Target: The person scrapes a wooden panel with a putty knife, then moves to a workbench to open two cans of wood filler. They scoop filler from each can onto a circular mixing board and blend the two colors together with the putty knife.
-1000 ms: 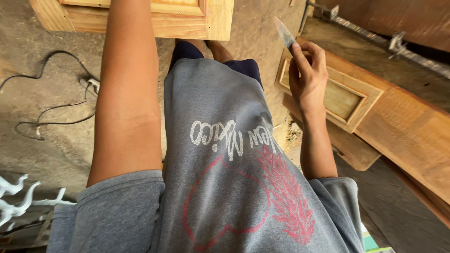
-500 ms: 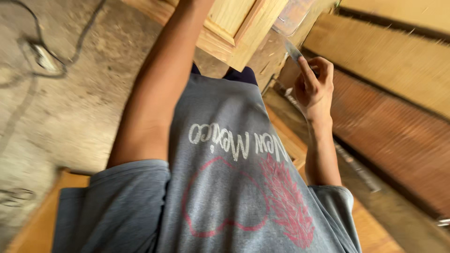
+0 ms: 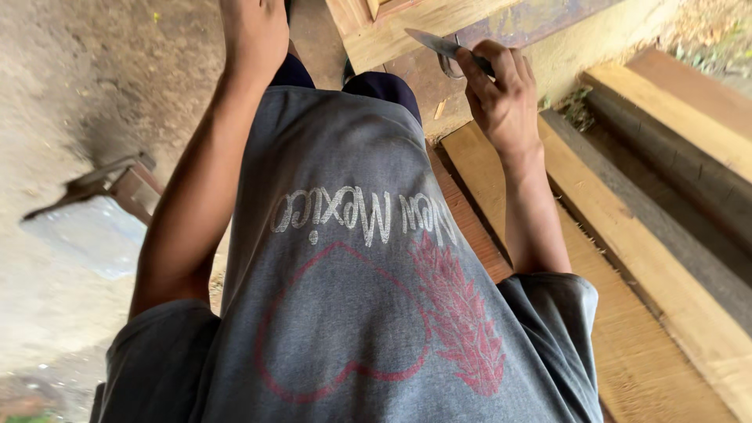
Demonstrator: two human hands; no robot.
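Note:
I look down my grey printed T-shirt. My right hand is raised at the upper right, fingers closed on a thin metal blade whose tip points left. The blade lies just in front of the lower edge of a pale wooden frame at the top centre. My left arm stretches up the left side. Of my left hand only the back shows at the top edge, next to the frame, and its fingers are cut off.
Long wooden planks lie stacked along the right side. A small low wooden bench stands on the dusty concrete floor at the left. A painted wall base runs behind the frame.
The view has swung, so the wooden frame now sits at the top centre and the planks lie to the right. My right hand still grips the blade, now close to the frame's edge.

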